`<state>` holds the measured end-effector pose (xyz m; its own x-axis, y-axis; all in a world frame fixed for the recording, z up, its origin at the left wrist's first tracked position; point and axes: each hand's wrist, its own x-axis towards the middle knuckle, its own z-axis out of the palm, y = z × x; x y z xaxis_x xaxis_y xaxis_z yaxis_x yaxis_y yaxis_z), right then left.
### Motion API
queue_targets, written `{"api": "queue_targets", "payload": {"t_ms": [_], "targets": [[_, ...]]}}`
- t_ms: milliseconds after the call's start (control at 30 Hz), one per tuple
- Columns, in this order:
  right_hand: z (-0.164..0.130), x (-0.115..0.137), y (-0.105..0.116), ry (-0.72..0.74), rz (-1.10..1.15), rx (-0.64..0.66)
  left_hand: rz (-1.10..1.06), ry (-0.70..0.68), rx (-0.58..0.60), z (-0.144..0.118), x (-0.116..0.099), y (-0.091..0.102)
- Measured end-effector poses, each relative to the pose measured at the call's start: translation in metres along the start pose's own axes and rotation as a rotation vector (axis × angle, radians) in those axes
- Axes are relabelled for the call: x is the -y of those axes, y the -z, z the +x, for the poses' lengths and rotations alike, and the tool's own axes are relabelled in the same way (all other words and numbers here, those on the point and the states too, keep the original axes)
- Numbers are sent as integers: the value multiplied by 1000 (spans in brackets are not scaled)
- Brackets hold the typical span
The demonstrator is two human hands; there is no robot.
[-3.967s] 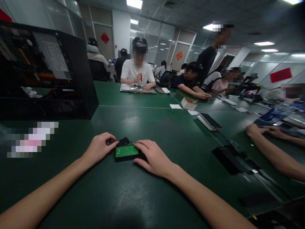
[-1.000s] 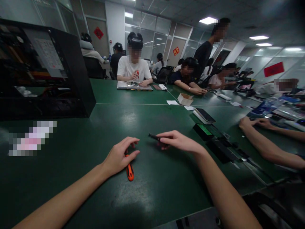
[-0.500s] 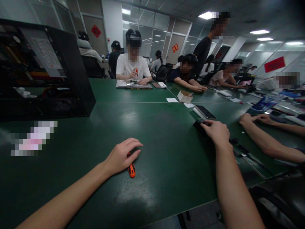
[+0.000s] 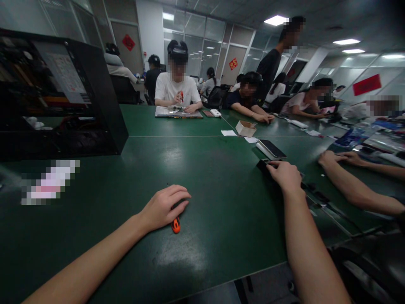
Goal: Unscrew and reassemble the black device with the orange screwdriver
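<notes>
Green matting covers the tabletop (image 4: 196, 169), and the person's two bare forearms reach out over it from the near edge. The left hand (image 4: 164, 207) lies curled over one screwdriver (image 4: 175, 224); its orange-and-black handle end sticks out beneath the palm toward the near edge, and a thin dark tip shows just beyond the fingers. Whether the fingers actually clamp it cannot be told. The right hand (image 4: 286, 176) is stretched toward the right side of the tabletop, palm down and fingers loosely bent, resting on one flat black device (image 4: 263, 165) whose corner shows past the fingertips. Just beyond it lies one phone on a white base (image 4: 270, 149). Toward the far edge sit one small cardboard box (image 4: 246, 127) and two white paper slips (image 4: 228, 132). One black open computer case (image 4: 60, 95) stands at the left. A co-worker's two hands (image 4: 340, 158) rest at the right edge.
</notes>
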<state>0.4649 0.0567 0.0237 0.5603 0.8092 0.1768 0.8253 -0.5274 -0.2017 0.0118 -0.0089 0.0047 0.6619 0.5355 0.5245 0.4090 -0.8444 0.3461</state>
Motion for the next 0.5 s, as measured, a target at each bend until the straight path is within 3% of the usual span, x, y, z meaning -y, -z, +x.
{"api": "queue_targets", "payload": {"t_ms": [500], "targets": [[16,12,-10,127,-27,-33,-14,-16,30,1,-1,1]]}}
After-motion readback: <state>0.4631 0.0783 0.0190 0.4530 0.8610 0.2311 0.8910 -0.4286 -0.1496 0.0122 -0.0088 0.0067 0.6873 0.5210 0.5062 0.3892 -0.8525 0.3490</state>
